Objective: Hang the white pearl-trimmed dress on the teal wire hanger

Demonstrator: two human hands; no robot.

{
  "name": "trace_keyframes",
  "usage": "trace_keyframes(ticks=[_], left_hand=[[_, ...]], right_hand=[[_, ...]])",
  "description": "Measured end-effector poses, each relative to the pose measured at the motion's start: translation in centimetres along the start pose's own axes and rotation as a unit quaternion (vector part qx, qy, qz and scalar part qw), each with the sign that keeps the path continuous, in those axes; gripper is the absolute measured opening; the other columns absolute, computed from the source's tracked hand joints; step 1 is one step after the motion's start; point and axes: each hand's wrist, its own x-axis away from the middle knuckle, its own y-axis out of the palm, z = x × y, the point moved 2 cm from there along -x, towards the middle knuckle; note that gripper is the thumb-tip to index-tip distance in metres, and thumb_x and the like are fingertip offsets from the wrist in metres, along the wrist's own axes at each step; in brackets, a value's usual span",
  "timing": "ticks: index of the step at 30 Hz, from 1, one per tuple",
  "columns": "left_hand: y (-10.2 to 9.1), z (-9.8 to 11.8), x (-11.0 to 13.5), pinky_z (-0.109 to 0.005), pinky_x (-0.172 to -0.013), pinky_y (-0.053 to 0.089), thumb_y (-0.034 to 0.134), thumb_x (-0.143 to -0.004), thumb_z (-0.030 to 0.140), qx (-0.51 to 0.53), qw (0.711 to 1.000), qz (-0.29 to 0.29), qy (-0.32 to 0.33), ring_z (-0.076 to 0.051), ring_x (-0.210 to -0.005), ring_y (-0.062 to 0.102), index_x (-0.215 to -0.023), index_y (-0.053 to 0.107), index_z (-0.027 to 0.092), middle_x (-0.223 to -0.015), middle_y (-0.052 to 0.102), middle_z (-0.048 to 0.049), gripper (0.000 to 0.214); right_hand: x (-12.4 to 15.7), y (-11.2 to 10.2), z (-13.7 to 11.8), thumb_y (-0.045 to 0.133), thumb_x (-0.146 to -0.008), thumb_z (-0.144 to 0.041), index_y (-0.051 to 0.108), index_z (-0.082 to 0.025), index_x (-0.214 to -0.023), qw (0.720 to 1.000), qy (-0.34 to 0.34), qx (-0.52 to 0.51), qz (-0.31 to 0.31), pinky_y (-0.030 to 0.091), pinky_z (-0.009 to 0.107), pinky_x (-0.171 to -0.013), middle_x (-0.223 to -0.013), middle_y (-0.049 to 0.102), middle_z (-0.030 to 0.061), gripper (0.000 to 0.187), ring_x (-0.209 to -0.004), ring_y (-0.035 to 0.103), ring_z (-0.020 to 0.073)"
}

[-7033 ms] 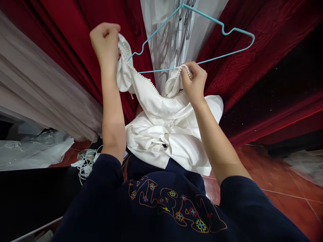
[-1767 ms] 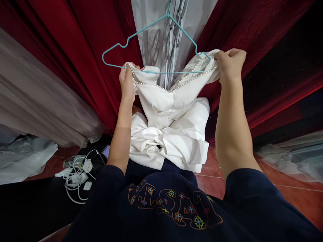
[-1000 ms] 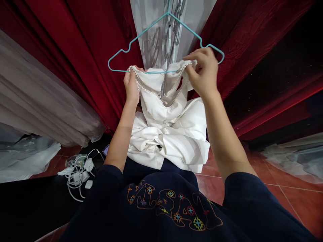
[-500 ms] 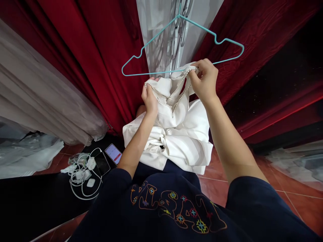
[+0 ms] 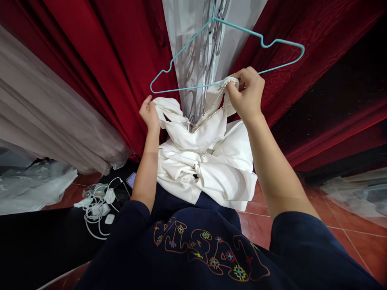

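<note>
Your right hand [image 5: 248,94] is pinched tight on the pearl strap [image 5: 222,90], upper centre; your left hand [image 5: 149,117] is closed on the other shoulder. The dress [image 5: 205,169] looks light, limp and slippery, so hold the seams; the pearls likely snag.

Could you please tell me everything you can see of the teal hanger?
The hanger is thin teal wire, bent into a triangle with a notch near each shoulder end. Its hook runs out of frame at the top. It is tilted, right end higher, in front of red curtains. The right hand, pinching the dress by a pearl-edged strap, seems to meet the hanger's bottom bar; the left hand is below it, apart.
</note>
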Motion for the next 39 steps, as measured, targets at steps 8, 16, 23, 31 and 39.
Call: trace_keyframes(ticks=[8,16,23,31,39], left_hand=[[1.9,10.0,-8.1,-0.022,-0.095,0.053,0.049,-0.102,-0.016,-0.068,0.994,-0.048,0.071,-0.006,-0.088,0.062,-0.098,0.065,0.011,-0.087,0.066,0.0053,0.032],[9.1,14.0,-6.4,-0.023,-0.072,0.046,0.057,-0.096,-0.017,-0.089,0.963,-0.229,0.106,-0.010,-0.071,0.053,-0.091,0.076,0.009,-0.078,0.069,0.0043,0.032],[3.7,16.1,-8.4,-0.025,-0.080,0.052,0.040,-0.093,-0.022,-0.077,0.982,-0.115,0.127,-0.012,-0.073,0.056,-0.078,0.071,0.010,-0.064,0.061,0.0033,0.047],[6.8,16.2,-7.4,-0.022,-0.077,0.049,0.044,-0.086,-0.025,-0.117,0.964,-0.137,0.198,-0.012,-0.077,0.062,-0.076,0.072,0.011,-0.073,0.068,0.0014,0.046],[7.9,16.7,-5.4,-0.021,-0.068,0.042,0.037,-0.082,-0.025,-0.014,0.963,-0.165,0.213,-0.009,-0.068,0.056,-0.069,0.072,0.010,-0.067,0.063,-0.0005,0.051]], right_hand=[[-0.6,0.7,0.4,0.057,-0.100,-0.037,0.062,-0.034,-0.086,1.000,0.000,0.009,0.005,0.048,0.048,-0.084,-0.097,0.070,0.0064,0.015,-0.093,0.058,0.0265],[-0.7,1.7,1.5,0.048,-0.105,-0.041,0.062,-0.036,-0.093,1.000,-0.003,0.021,-0.008,0.049,0.043,-0.081,-0.097,0.072,0.0041,0.019,-0.092,0.058,0.0237],[-0.8,0.6,1.1,0.060,-0.099,-0.033,0.061,-0.034,-0.085,1.000,0.007,-0.024,-0.008,0.048,0.044,-0.086,-0.102,0.073,0.0027,0.014,-0.091,0.058,0.0214],[-0.5,2.2,0.7,0.065,-0.097,-0.042,0.059,-0.031,-0.079,0.990,-0.005,-0.140,0.022,0.050,0.040,-0.079,-0.085,0.068,0.0006,0.022,-0.080,0.053,0.0181],[-0.6,2.3,1.1,0.064,-0.097,-0.054,0.057,-0.031,-0.081,0.985,-0.030,-0.166,0.034,0.048,0.045,-0.083,-0.085,0.066,0.0036,0.029,-0.084,0.054,0.0225]])
